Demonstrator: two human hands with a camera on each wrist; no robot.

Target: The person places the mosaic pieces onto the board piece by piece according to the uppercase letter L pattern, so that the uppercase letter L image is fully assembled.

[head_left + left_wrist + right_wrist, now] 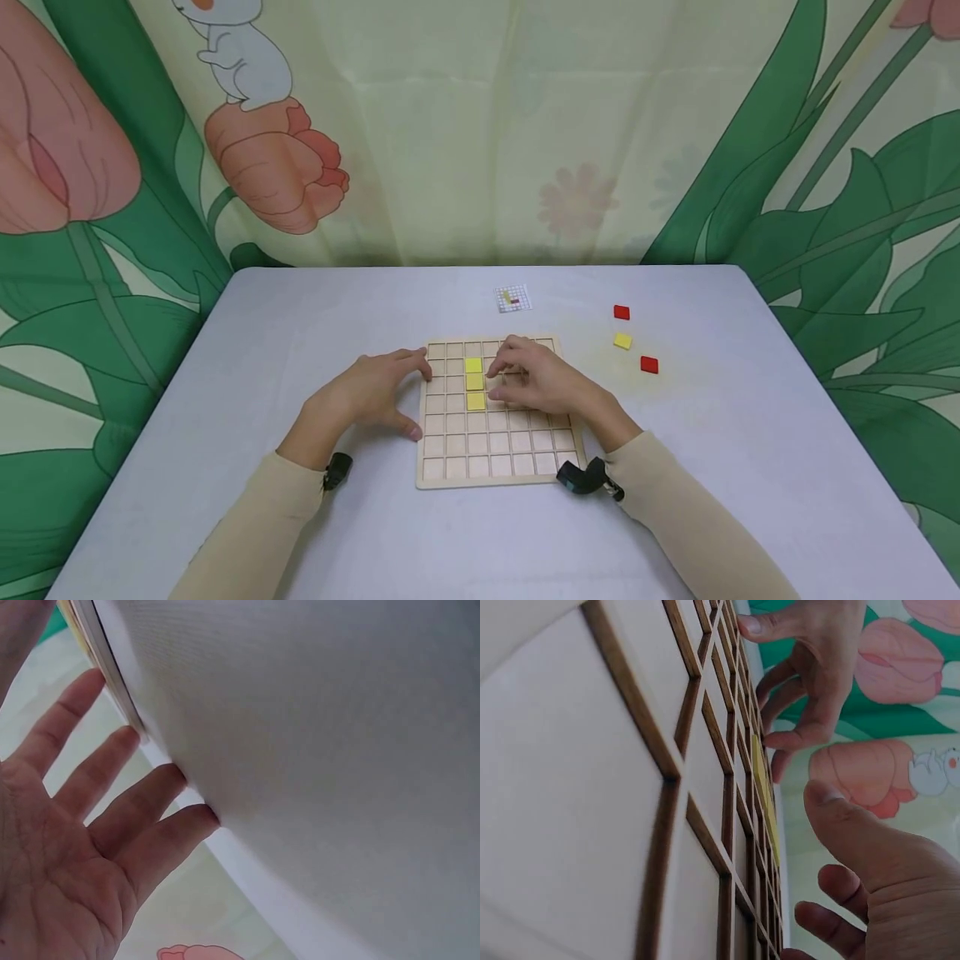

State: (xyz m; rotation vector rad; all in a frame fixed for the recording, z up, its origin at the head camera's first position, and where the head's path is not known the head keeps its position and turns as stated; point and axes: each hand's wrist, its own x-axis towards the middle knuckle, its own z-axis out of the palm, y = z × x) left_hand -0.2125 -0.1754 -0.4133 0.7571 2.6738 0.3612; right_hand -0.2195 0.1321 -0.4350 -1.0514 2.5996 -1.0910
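A light wooden grid board [477, 444] lies flat on the table, with three yellow square tiles [475, 382] in a vertical column in its upper left part. My left hand [371, 387] spreads its thumb and fingers along the board's left edge and touches it; in the left wrist view the left hand [82, 817] has its fingers extended. Just right of the yellow tiles, my right hand [542, 375] is over the board with loosely bent fingers. Thumb and fingers of the right hand [885, 877] stand apart in the right wrist view, with nothing visible between them.
Right of the board lie a red tile [622, 312], a loose yellow tile [622, 341] and a second red tile [649, 365]. Behind the board is a small printed grid card [513, 298]. A patterned curtain [450, 167] hangs beyond the white table [480, 542].
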